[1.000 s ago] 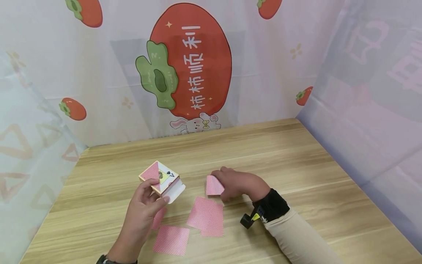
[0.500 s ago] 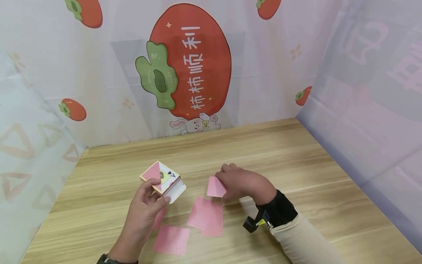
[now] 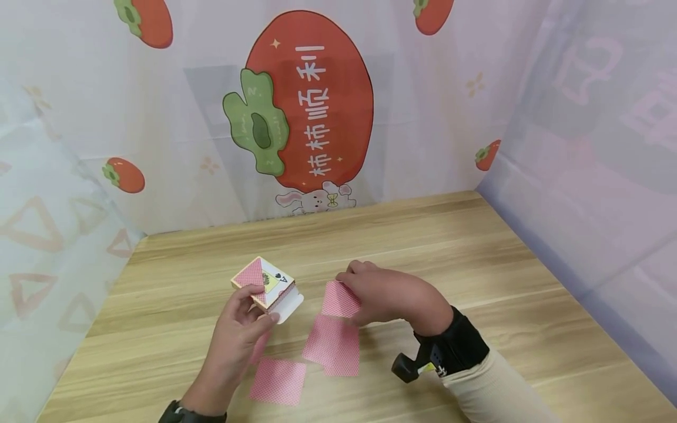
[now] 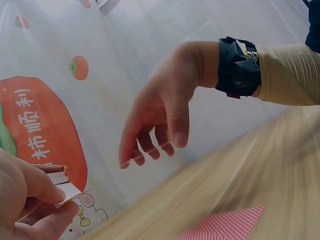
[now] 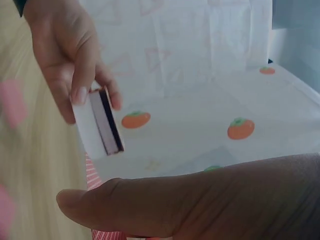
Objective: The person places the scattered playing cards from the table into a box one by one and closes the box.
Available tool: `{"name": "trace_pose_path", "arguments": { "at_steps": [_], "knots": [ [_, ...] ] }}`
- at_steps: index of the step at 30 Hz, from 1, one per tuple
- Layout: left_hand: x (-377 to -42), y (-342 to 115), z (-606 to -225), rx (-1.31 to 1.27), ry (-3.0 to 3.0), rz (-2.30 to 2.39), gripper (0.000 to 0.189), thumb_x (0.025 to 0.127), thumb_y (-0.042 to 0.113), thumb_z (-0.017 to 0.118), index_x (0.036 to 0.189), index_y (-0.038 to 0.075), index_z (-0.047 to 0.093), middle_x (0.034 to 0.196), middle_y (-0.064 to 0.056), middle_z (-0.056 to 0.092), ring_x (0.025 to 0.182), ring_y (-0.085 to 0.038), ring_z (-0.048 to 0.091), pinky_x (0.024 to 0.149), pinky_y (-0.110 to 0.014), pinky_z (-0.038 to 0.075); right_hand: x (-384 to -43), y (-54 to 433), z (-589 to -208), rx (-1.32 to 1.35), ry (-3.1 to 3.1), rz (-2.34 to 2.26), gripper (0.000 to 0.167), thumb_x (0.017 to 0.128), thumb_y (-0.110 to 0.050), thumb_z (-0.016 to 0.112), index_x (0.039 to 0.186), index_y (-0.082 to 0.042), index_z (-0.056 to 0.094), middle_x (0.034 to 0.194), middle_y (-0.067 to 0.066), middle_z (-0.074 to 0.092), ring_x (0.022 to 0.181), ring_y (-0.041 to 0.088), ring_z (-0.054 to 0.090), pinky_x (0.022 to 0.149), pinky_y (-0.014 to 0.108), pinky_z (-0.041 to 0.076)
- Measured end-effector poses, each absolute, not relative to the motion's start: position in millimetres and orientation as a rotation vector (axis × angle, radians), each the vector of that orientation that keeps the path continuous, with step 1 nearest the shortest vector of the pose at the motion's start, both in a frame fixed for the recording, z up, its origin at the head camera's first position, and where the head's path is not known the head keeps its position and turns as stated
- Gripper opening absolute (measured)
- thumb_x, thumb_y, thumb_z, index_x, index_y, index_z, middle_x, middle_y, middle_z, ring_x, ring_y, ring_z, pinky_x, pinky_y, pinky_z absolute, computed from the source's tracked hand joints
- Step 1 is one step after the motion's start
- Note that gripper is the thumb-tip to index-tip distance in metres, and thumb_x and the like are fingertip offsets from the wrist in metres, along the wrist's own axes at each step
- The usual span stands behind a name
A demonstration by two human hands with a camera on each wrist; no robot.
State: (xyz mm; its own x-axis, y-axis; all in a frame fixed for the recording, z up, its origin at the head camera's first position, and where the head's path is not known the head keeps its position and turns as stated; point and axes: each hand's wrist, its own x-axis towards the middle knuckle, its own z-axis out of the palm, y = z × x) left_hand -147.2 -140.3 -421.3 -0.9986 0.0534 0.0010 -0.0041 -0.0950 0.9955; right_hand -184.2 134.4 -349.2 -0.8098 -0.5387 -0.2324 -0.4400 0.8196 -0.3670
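My left hand (image 3: 240,332) holds a playing-card box (image 3: 264,284), printed with an ace of spades, and its white flap (image 3: 287,306) hangs open toward the right. Inside the box's mouth (image 5: 106,122), a pale stack and a dark gap show in the right wrist view. My right hand (image 3: 399,298) grips a red-patterned playing card (image 3: 338,301) by its edges, between thumb and fingers, back side up. In the left wrist view this card appears as a thin line under the fingertips (image 4: 180,139), raised over the table.
Several red-backed cards lie face down on the wooden table (image 3: 174,282): an overlapping pair (image 3: 333,346) in the middle, a single card (image 3: 277,382) nearer me, and another card (image 3: 260,348) partly behind my left hand. Patterned cloth walls (image 3: 423,117) enclose the table's back and sides.
My right hand has shifted slightly left with its card, toward the box and above the overlapping pair. The left hand keeps its grip on the box. The head view has shifted a little.
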Motion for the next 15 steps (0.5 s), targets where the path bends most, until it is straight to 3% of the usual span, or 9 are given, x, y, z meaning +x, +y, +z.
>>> {"name": "trace_pose_path", "arguments": {
  "at_steps": [9, 15],
  "knots": [
    [-147.4, -135.0, -421.9, 0.059, 1.991, 2.293, 0.063, 0.083, -0.018, 0.062, 0.137, 0.004, 0.038, 0.139, -0.011, 0.039, 0.121, -0.022, 0.052, 0.093, -0.027, 0.054, -175.7, 120.1, -335.9, -0.865, 2.667, -0.461, 0.07, 0.081, -0.031, 0.085, 0.142, -0.018, 0.054, 0.122, -0.002, 0.056, 0.1, 0.011, 0.055, 0.081, 0.024, 0.051],
    [-146.9, -136.0, -422.2, 0.091, 1.989, 2.265, 0.064, 0.085, -0.016, 0.061, 0.139, 0.005, 0.034, 0.143, -0.011, 0.035, 0.124, -0.024, 0.049, 0.096, -0.027, 0.053, -173.3, 112.3, -334.7, -0.94, 2.655, -0.49, 0.076, 0.08, -0.034, 0.087, 0.146, -0.02, 0.052, 0.116, -0.007, 0.06, 0.098, 0.008, 0.054, 0.08, 0.023, 0.05]
  ]
}}
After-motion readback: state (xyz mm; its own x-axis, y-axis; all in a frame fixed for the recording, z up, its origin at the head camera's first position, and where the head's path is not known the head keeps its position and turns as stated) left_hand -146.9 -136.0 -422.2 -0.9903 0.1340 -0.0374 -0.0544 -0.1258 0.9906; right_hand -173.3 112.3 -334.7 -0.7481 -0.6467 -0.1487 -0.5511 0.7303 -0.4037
